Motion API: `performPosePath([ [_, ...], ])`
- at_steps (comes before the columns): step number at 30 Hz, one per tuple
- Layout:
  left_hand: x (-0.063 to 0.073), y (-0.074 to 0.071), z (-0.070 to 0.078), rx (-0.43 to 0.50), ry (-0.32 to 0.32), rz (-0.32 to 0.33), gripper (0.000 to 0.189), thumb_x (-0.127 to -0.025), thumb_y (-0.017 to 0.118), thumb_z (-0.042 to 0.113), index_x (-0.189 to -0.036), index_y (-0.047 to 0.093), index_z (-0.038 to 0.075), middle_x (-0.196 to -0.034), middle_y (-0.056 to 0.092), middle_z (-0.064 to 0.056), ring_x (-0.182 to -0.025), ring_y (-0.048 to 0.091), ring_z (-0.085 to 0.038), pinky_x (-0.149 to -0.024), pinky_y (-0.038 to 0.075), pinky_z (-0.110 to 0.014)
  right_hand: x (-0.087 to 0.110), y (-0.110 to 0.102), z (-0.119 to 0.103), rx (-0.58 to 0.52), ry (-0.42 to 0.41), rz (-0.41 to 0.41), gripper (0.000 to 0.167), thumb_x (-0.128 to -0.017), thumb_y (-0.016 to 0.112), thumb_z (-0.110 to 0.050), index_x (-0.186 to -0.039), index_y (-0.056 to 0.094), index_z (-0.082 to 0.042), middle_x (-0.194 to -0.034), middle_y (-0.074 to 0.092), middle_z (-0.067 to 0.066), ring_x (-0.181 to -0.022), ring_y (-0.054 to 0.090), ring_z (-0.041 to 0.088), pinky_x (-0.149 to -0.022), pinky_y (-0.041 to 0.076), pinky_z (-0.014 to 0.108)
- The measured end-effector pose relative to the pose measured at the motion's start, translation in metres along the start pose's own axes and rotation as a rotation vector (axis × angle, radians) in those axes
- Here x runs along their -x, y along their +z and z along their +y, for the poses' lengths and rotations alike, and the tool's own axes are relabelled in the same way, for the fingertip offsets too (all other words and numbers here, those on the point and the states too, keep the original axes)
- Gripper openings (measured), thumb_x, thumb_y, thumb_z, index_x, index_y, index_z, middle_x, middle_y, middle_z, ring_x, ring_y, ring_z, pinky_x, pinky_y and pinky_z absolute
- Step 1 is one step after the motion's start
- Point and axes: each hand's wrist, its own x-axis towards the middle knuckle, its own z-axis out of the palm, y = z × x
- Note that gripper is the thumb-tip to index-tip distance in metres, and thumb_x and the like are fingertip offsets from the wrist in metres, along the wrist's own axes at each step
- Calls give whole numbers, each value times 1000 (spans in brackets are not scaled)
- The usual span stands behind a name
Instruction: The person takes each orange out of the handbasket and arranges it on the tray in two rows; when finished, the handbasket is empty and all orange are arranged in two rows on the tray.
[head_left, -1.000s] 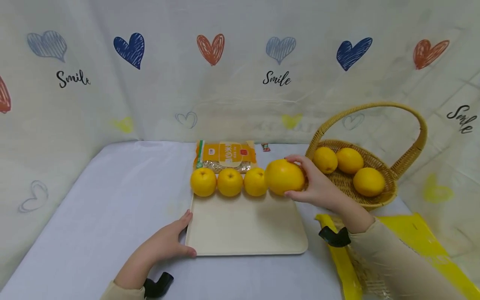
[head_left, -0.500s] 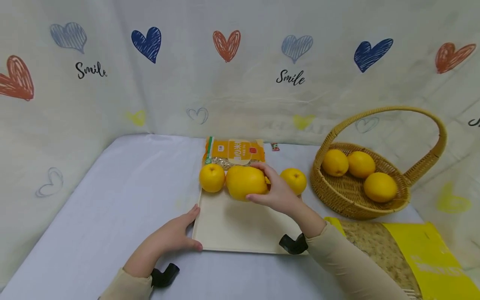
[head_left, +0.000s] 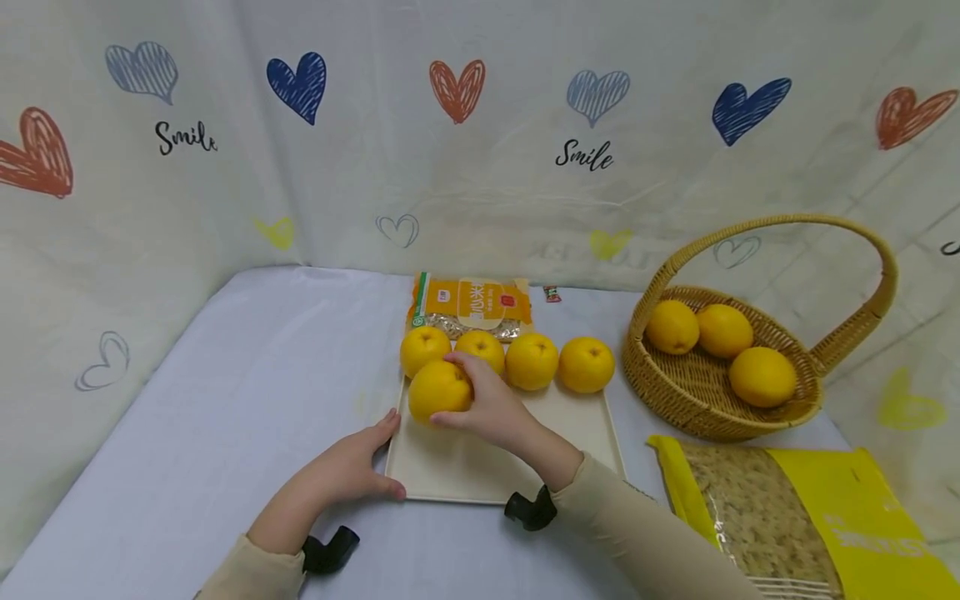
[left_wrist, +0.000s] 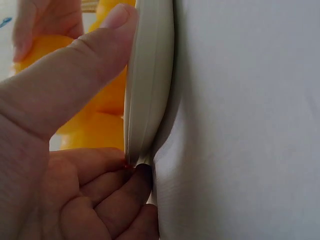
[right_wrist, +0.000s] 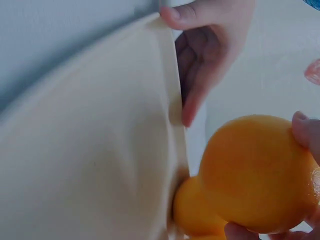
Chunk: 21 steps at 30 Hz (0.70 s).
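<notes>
My right hand (head_left: 487, 404) grips an orange (head_left: 437, 393) between thumb and fingers, over the left part of a cream tray (head_left: 555, 450). In the right wrist view this orange (right_wrist: 255, 175) looks round and smooth, close to another orange (right_wrist: 192, 207). Several yellow oranges (head_left: 532, 362) stand in a row along the tray's far edge; the held one overlaps the leftmost orange (head_left: 425, 350) in the head view. My left hand (head_left: 345, 467) holds the tray at its near left corner. In the left wrist view the thumb (left_wrist: 95, 60) lies along the rim, and curled fingers meet the edge.
A wicker basket (head_left: 675, 400) with a tall handle, holding 3 yellow fruits (head_left: 762, 377), stands at the right. Nearer lies a yellow bag (head_left: 862, 500) with a see-through panel. Behind the row are an orange food packet (head_left: 472, 302) and a small red wrapper (head_left: 552, 293).
My right hand has carried the orange leftward, from the row's right end to the tray's left side, and lower toward it. The left hand has stayed at the corner. The head view has shifted slightly.
</notes>
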Motion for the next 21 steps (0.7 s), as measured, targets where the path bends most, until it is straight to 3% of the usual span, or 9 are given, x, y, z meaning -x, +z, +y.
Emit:
performPosePath([
  [5,1,-2,3,7,2,5,105,-60,80,44,-143,27,9,-149,26,-4,-135,29,-27,-109,26,-48,-2,11,-1,74,-3,-32,74,-71,76,-35,-133,40,-16,-131,45,4,-115,43,20,-101,38,41],
  [13,0,-3,3,0,-8,12,105,-60,80,44,-143,26,11,-149,26,-4,-135,30,-26,-109,26,-48,-4,22,3,38,58,17,79,-68,79,-32,-131,37,-11,-127,45,5,-112,46,19,-102,38,40],
  [21,1,-1,1,3,11,23,105,-59,81,42,-142,28,8,-148,29,-7,-134,31,-27,-109,27,-47,-5,32,9,47,26,53,75,-69,78,-30,-130,40,-10,-130,44,6,-117,42,21,-105,36,40],
])
